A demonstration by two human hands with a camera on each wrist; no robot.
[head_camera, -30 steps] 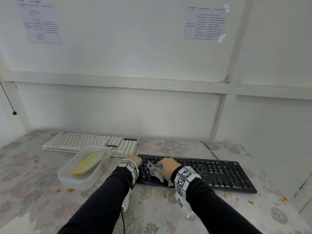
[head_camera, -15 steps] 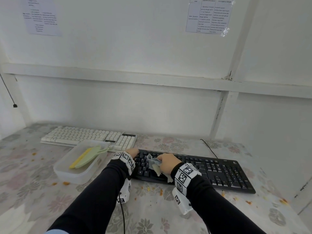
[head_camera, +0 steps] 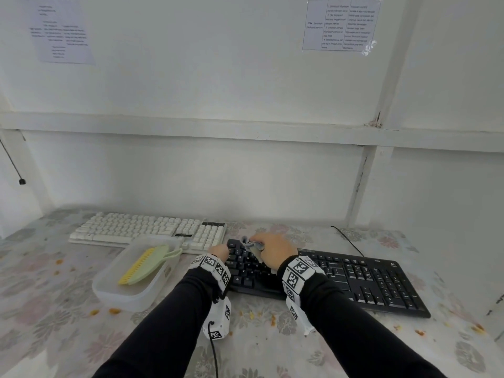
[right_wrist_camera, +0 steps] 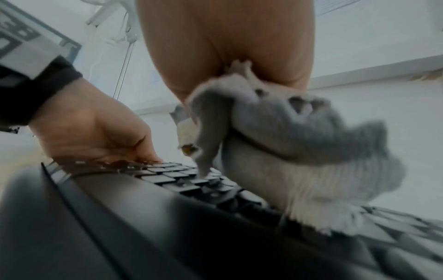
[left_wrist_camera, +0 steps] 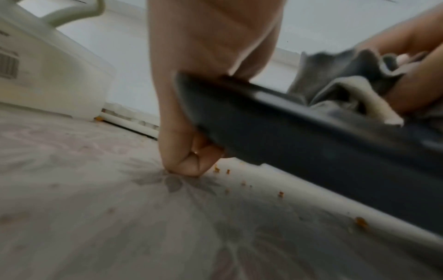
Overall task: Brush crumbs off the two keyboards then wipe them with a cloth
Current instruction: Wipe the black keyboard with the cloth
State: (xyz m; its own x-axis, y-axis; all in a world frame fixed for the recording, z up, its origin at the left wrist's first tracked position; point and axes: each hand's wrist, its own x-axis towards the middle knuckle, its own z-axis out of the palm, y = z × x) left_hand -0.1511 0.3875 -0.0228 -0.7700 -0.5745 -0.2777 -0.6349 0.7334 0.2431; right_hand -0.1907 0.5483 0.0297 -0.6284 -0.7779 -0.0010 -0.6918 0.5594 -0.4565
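1. Black keyboard [head_camera: 341, 279] is lying on the near right part of the flowered table [head_camera: 54, 336], and both hands are working at its left end.
2. The left hand [head_camera: 219, 251] is gripping the left edge of this keyboard; in the left wrist view the thumb is lying on top and the curled fingers [left_wrist_camera: 191, 166] are going under the edge.
3. The right hand [head_camera: 272, 251] is holding a bunched grey cloth [head_camera: 252, 245] with curled fingers and is pressing it on the far-left keys, just beside the left hand.
4. In the right wrist view the cloth [right_wrist_camera: 287, 142] is hanging from the palm and touching the keys.
5. The white keyboard [head_camera: 147, 229] is lying farther and more to the left, apart from both hands.
6. A green brush [head_camera: 147, 264] with yellow bristles is lying in a clear plastic container [head_camera: 128, 297], just left of the left wrist.
7. Orange crumbs [head_camera: 114, 311] are lying on the table near the container and in front of the black keyboard.
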